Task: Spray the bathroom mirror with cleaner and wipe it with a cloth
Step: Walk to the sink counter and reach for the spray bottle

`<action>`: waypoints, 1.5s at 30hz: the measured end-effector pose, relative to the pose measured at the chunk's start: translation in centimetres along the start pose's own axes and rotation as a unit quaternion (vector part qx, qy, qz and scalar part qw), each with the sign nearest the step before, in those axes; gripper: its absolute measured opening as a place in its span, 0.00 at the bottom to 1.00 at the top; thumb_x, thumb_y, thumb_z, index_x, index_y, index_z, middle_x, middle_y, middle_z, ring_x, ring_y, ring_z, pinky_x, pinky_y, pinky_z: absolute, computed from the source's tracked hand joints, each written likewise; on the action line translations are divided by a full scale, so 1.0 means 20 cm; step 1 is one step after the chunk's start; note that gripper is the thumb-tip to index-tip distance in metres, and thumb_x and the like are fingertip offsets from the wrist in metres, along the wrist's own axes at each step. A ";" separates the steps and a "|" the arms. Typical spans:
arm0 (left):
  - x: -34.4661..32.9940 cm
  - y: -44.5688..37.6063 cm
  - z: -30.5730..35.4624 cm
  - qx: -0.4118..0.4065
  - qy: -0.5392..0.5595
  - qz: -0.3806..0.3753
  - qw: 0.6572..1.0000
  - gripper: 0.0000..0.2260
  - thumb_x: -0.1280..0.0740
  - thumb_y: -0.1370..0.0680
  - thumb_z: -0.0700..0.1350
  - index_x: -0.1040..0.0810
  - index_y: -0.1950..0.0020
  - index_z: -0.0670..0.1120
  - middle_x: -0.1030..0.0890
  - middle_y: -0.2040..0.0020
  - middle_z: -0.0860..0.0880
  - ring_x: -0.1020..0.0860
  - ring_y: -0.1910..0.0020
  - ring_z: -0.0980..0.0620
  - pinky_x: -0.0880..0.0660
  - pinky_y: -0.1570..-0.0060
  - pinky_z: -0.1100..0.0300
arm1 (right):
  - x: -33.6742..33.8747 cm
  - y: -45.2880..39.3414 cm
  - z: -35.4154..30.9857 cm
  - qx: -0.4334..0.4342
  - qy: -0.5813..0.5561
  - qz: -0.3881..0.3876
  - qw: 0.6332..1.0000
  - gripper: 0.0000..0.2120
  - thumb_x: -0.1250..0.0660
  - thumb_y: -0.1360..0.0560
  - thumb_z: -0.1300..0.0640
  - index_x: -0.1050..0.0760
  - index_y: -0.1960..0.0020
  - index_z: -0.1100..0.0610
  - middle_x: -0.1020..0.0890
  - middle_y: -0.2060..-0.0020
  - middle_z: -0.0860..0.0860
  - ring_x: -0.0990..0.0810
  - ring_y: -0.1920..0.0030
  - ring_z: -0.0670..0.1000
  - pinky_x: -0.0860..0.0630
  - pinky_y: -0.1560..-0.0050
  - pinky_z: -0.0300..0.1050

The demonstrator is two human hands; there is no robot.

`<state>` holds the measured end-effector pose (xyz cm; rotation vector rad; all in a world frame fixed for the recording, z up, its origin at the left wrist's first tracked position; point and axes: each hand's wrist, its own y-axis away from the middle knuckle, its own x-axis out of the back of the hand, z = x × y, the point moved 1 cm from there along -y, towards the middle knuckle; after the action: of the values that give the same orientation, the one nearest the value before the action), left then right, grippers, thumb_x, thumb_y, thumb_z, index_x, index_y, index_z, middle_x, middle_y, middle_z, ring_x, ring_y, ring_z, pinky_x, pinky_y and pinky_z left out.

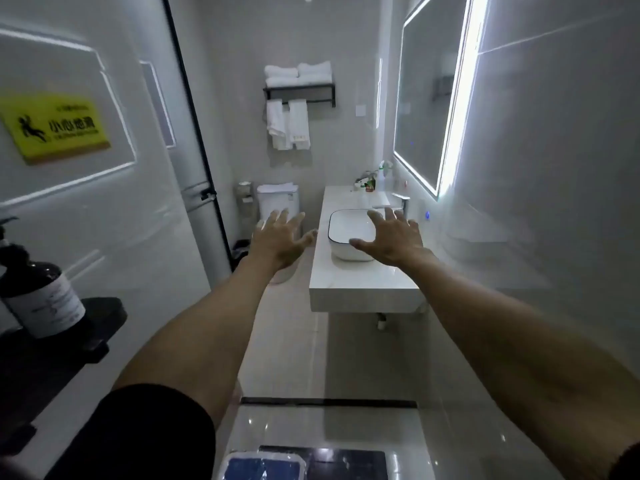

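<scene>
The lit-edged bathroom mirror (429,98) hangs on the right wall above a white counter (360,282). A pale spray bottle (382,174) stands at the counter's far end, beside small items. Both my arms stretch forward, palms down. My left hand (282,239) hovers with fingers spread, left of the counter and in front of the toilet. My right hand (393,237) hovers with fingers spread over the white basin (349,233). Neither hand holds anything. I see no cleaning cloth in my hands.
A toilet (277,199) stands at the back, with a rack of white towels (299,98) above it. A glass door with a black frame (197,133) and yellow slip-warning sign (55,128) is at left. A dark bottle (38,292) sits on a black shelf.
</scene>
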<state>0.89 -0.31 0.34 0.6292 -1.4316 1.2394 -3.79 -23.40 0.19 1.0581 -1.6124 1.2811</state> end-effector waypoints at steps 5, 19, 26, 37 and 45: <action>0.12 -0.11 0.06 0.002 -0.003 0.034 0.999 0.29 0.48 0.19 0.65 0.42 0.21 0.53 0.44 0.20 0.45 0.47 0.21 0.44 0.45 0.26 0.40 | 0.09 -0.14 -0.03 0.030 -0.010 0.021 0.999 0.40 0.39 0.26 0.29 0.40 0.23 0.51 0.38 0.23 0.58 0.42 0.23 0.61 0.42 0.27 0.61; -0.08 -0.54 -0.28 0.010 -0.055 0.008 0.998 0.30 0.48 0.19 0.64 0.42 0.21 0.51 0.43 0.20 0.44 0.47 0.21 0.45 0.45 0.25 0.44 | -0.23 -0.69 -0.12 0.051 0.013 0.010 0.999 0.39 0.39 0.27 0.29 0.40 0.24 0.51 0.40 0.23 0.60 0.43 0.23 0.61 0.41 0.27 0.62; -0.22 -0.96 -0.65 0.011 -0.037 0.017 0.999 0.29 0.47 0.19 0.63 0.42 0.21 0.51 0.44 0.20 0.45 0.47 0.21 0.46 0.47 0.25 0.44 | -0.47 -1.18 -0.29 0.056 0.038 -0.019 0.998 0.39 0.40 0.26 0.29 0.41 0.23 0.51 0.40 0.23 0.60 0.44 0.23 0.61 0.41 0.27 0.62; -0.55 -1.50 -1.19 0.068 -0.011 -0.016 0.997 0.30 0.49 0.19 0.64 0.43 0.20 0.51 0.45 0.20 0.45 0.48 0.21 0.46 0.48 0.25 0.44 | -0.85 -1.86 -0.44 0.068 0.055 -0.030 0.996 0.37 0.40 0.25 0.31 0.37 0.25 0.53 0.33 0.28 0.59 0.36 0.27 0.61 0.37 0.30 0.60; -0.85 -1.98 -1.45 0.076 -0.035 -0.048 0.995 0.30 0.49 0.19 0.64 0.43 0.20 0.50 0.44 0.20 0.45 0.48 0.21 0.47 0.48 0.25 0.43 | -1.27 -2.40 -0.46 0.074 0.041 -0.054 0.995 0.37 0.40 0.24 0.31 0.39 0.24 0.54 0.33 0.27 0.59 0.36 0.27 0.61 0.37 0.30 0.60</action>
<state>51.50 9.52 -5.83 0.8422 -1.3564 1.2697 50.42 -17.64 -7.14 1.1523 -1.3977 1.3687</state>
